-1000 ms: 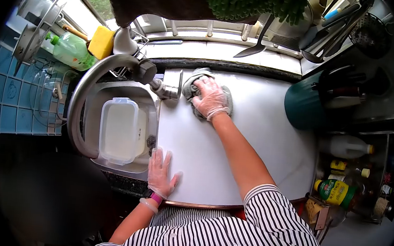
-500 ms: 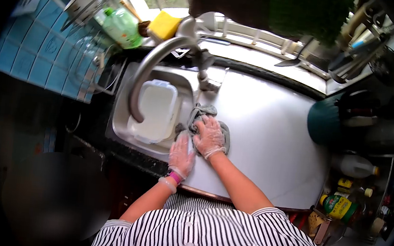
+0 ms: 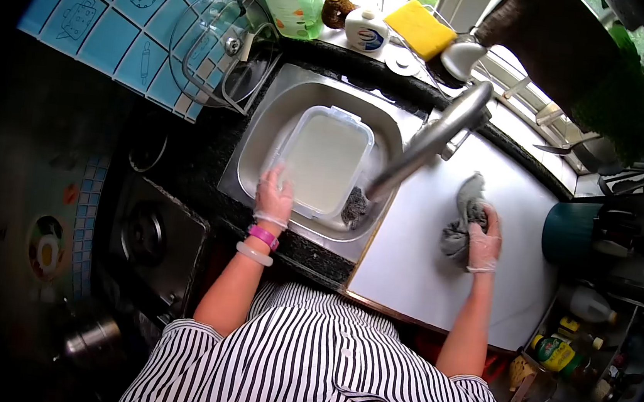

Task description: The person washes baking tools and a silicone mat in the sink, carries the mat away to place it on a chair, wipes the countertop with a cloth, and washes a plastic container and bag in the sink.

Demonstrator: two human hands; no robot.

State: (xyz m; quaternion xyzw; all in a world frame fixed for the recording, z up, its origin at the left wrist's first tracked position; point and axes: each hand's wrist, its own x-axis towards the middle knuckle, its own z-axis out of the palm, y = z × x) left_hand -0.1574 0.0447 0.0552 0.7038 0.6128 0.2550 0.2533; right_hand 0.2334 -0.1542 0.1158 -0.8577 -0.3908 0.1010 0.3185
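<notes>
My right hand [image 3: 486, 240], in a clear plastic glove, is wrapped round a crumpled grey cloth [image 3: 458, 241] on the white countertop [image 3: 416, 272]. My left hand [image 3: 273, 199], gloved too, is over the near left edge of the sink with its fingers stretched out. Its fingertips are at the side of a clear plastic container [image 3: 365, 155]; whether they touch it I cannot tell. Cloudy whitish liquid fills much of the container, which sits in the steel sink [image 3: 254, 144]. A dark scouring pad [image 3: 354, 206] lies beside it in the sink.
The curved faucet [image 3: 428, 143] reaches over the sink's right edge. Behind stand a green bottle [image 3: 290, 4], a white bottle [image 3: 366, 31] and a yellow sponge [image 3: 419, 29]. A glass lid [image 3: 209, 47] leans at the left. A teal bin [image 3: 569, 232] stands right of the countertop.
The view has swung left. My left hand has left the cloth area and moved over to the container. My right hand has carried the cloth rightward, away from the sink edge.
</notes>
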